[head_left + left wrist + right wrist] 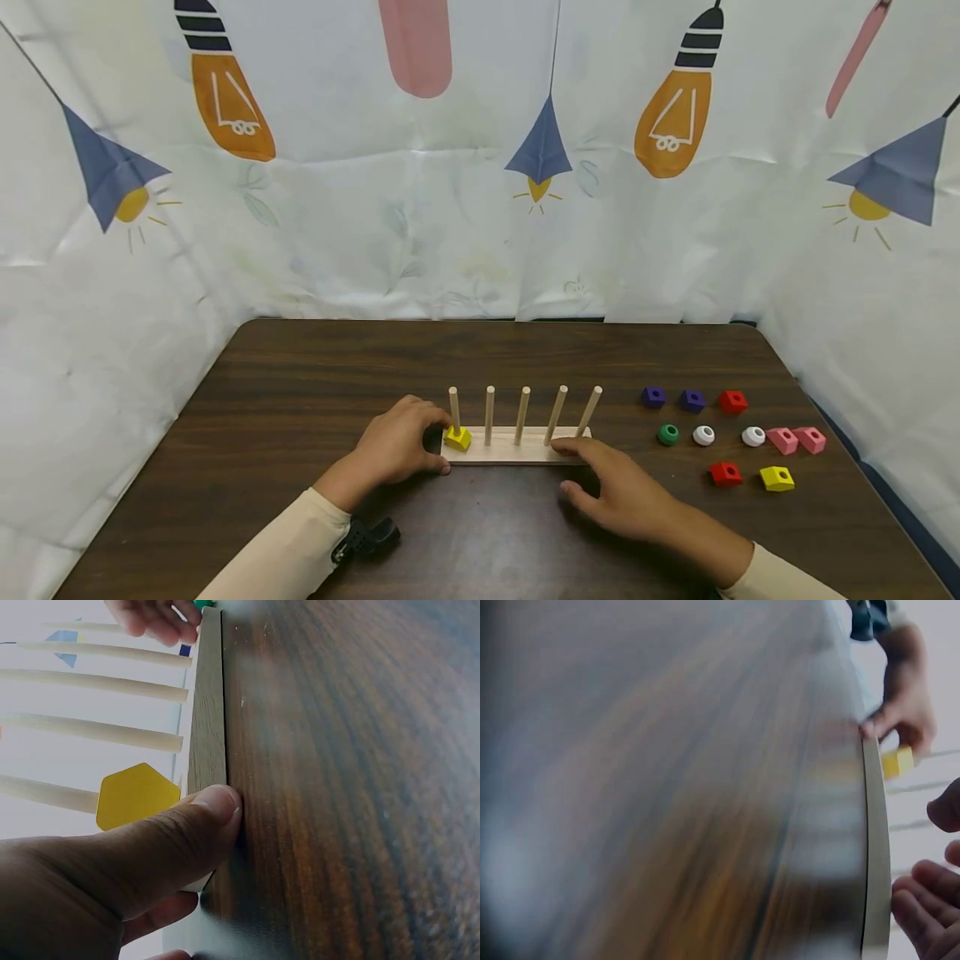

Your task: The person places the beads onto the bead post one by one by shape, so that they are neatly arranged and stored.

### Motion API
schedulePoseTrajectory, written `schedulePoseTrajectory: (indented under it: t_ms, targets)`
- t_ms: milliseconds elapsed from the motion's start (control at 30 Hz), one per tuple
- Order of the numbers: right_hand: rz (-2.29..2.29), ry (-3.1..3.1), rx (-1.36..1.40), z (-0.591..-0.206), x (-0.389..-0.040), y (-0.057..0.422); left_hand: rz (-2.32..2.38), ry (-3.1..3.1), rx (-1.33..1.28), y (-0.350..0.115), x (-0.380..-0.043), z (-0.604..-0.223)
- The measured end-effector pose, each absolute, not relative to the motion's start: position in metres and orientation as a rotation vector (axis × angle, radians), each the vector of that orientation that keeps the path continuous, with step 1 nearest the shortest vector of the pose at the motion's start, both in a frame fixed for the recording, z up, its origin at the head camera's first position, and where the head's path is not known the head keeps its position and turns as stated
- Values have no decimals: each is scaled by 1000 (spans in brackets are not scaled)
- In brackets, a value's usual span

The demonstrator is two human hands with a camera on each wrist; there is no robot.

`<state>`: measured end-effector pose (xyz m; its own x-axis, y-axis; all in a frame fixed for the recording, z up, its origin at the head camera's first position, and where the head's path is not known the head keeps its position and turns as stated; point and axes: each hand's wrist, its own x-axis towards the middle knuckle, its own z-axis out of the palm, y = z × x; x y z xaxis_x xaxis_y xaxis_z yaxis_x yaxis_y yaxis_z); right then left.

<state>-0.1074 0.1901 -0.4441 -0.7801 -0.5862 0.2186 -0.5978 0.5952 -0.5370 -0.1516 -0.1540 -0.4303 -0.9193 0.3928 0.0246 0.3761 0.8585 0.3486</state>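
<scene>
A pale wooden peg board (504,452) with several upright pegs (522,415) lies on the table. One yellow block (457,438), five-sided in the left wrist view, sits at the foot of the leftmost peg. My left hand (397,442) grips the board's left end, its thumb (214,806) against the front edge and its other fingers partly hidden behind. Over at the right end, my right hand (626,492) has relaxed fingers at the board's edge, thumb apart and nothing held.
Loose beads lie on the dark table (300,367) at the right: purple blocks (692,401), red blocks (732,402), a green ring-like bead (667,434), white beads (703,436), pink blocks (810,440) and another yellow block (777,478). A printed white curtain (450,233) surrounds the table's back and sides.
</scene>
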Motion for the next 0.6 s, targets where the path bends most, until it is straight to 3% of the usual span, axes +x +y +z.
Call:
schedulePoseTrajectory:
  t_ms: [600]
  targets:
    - [580, -2649, 838, -433, -113, 293, 540, 2985, 622, -154, -152, -430]
